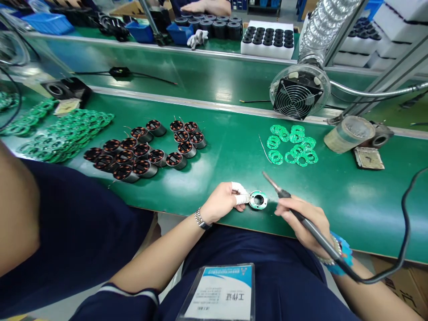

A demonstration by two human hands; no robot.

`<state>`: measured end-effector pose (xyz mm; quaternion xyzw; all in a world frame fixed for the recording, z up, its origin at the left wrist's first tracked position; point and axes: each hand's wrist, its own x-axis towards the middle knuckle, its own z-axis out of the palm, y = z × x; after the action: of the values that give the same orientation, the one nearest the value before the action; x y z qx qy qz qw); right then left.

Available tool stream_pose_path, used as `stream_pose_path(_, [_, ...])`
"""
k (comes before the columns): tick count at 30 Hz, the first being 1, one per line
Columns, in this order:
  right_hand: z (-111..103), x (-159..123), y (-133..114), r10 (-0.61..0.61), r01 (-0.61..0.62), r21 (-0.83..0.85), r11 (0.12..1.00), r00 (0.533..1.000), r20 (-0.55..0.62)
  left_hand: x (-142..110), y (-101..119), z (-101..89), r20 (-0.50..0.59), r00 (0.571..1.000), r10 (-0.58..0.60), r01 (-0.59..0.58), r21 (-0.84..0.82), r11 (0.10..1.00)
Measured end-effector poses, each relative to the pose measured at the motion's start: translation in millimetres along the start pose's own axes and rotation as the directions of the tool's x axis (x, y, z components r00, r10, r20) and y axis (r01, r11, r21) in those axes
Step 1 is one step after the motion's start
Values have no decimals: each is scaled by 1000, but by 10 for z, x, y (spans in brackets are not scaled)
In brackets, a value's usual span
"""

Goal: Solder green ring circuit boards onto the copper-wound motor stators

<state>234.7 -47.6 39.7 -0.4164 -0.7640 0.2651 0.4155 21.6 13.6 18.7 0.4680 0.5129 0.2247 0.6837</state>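
Observation:
My left hand (230, 199), with white covers on its fingertips, pinches the left edge of a small round motor part with a green ring board (258, 200) on top. The part rests close to the table's front edge. In my right hand (306, 218) is a soldering iron (284, 193), its tip pointing up and left, apart from the ring board. A black cable (405, 227) runs from its handle off to the right. Beyond my hands lie loose green ring boards (302, 159) and a thin wire (265, 149).
Several copper-wound motor stators (142, 167) stand left on the green table (230, 147). Stacked green boards (67, 133) lie further left. A fan (294, 99) under a foil duct, a cylindrical container (349, 133) and a sponge tray (368, 158) are right. A person's arm (16, 218) is close on my left.

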Motion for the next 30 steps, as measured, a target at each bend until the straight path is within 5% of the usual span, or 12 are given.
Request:
stream_pose_path(7, [130, 259, 182, -16, 20, -11, 1000, 943, 333, 13, -48, -26, 42, 999, 29, -27, -42, 999])
stream_pose_path(11, [171, 226, 202, 32, -18, -49, 999, 957, 289, -84, -164, -122, 24, 984, 179, -179, 36, 983])
stream_pose_path(14, [210, 141, 178, 66, -47, -95, 994, 976, 210, -178, -234, -141, 31, 916, 401, -392, 290, 873])
stream_pose_path(17, [267, 49, 141, 83, -69, -140, 988, 992, 94, -204, -222, -68, 134, 865, 483, -494, 385, 779])
stream_pose_path(19, [298, 6, 111, 86, -79, -160, 984, 996, 37, -176, -177, 7, 127, 886, 445, -462, 305, 833])
stream_pose_path(23, [307, 8, 64, 65, -64, -163, 985, 998, 1, -96, -91, 115, 123, 975, 184, -184, -14, 983])
stream_pose_path(25, [303, 51, 69, 10, -11, -148, 989, 1000, -7, -75, -68, 133, 149, 984, 99, -87, -90, 992])
stream_pose_path(30, [349, 157, 162, -169, 179, -108, 978, 981, 93, -69, -70, 124, 150, 986, 70, -51, -128, 990])
